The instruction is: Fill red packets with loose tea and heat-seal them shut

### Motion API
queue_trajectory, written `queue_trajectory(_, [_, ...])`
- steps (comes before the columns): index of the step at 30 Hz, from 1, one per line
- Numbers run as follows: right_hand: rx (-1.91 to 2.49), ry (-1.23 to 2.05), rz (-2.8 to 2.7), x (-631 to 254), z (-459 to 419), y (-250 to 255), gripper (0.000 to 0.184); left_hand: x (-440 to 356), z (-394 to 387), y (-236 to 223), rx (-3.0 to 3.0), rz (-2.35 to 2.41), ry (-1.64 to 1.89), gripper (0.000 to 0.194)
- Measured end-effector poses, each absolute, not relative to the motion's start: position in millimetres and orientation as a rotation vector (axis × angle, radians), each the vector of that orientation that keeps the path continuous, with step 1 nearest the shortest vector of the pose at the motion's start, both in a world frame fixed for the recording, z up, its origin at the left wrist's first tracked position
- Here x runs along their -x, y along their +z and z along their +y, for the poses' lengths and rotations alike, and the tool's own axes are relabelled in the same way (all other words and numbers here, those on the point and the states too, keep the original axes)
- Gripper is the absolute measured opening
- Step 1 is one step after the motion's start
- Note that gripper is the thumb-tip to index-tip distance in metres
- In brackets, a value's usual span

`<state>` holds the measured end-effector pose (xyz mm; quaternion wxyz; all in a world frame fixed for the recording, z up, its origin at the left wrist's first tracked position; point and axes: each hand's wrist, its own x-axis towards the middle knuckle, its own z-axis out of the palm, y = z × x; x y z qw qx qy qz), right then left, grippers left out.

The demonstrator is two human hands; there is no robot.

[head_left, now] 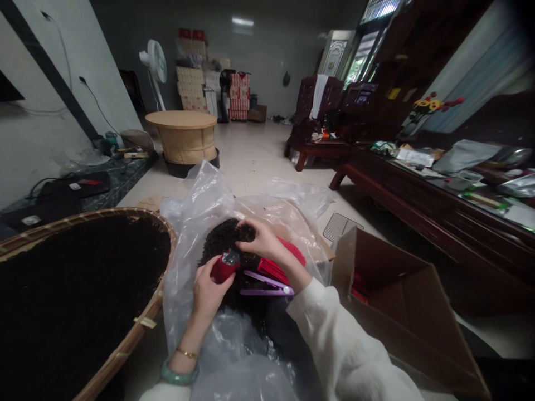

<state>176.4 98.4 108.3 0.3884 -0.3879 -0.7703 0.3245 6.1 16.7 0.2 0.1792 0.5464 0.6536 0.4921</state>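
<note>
The left hand (208,294) grasps a small red foil pouch (223,270), mouth slanting toward the right hand (264,240). Whether its curled fingers hold anything is unclear.

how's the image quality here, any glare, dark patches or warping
Head view: dim overall, with the window blown out and a light streak on the back wall; head view: glints on the clear plastic, the dark material nearly featureless; head view: cardboard box apparently stretched by the lens, top right corner black
</note>
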Motion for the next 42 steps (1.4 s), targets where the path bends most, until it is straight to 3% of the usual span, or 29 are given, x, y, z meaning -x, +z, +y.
queue_trajectory(5, [0.941, 0.671, -1.902, -157, 73, 104, 0.031, -10, 21, -1, -1.538, 1.886, 1.409, 0.056])
queue_trajectory(19, [0.943, 0.7, -2.132, -169, 59, 92, 0.031, -14, 17, -3, -1.582, 1.899, 1.439, 0.053])
queue_trajectory(23, [0.991, 0.606, -2.141, -163, 55, 91, 0.041, -13, 16, -2, -1.669, 1.895, 1.457, 0.047])
queue_trajectory(30, [0.916, 0.615, -2.384, -167, 48, 107, 0.012, -11, 16, -8, -1.584, 1.879, 1.455, 0.054])
queue_trajectory(42, [1.038, 0.528, -2.502, -165, 29, 101, 0.025, -11, 11, -8, -1.711, 1.964, 1.408, 0.057])
